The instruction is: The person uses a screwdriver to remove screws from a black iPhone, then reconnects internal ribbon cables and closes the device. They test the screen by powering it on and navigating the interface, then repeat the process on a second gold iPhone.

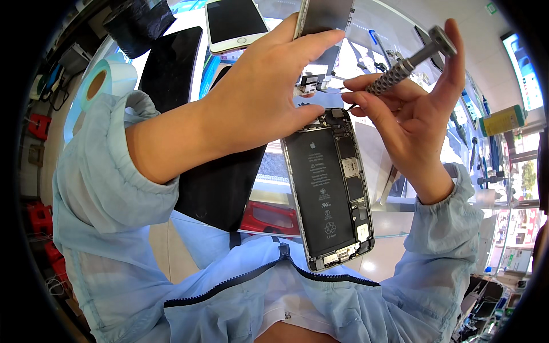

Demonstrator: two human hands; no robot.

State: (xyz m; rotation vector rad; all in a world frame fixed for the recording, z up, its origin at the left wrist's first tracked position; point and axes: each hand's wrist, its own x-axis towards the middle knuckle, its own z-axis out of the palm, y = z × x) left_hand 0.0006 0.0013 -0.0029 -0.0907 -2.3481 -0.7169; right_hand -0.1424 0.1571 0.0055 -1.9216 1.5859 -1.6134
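My left hand (266, 80) holds the detached screen (317, 17) of a phone up, its small parts and cables hanging at the lower end; the thumb rests by the top edge of the opened phone body (326, 188). That body shows a black battery and boards, and extends past the front edge of the glass worktop. My right hand (409, 126) grips a knurled silver screwdriver (392, 77) between thumb and fingers, its little finger raised. The screwdriver's thin tip is at the top right corner of the phone body.
A white phone (234, 20), black phones or panels (171, 66) (217, 200), a blue tape roll (97, 86) and a black bin (137, 28) lie left and behind. A yellow bottle (500, 120) and tools are at right. A red case (269, 217) shows beneath the glass worktop (392, 231).
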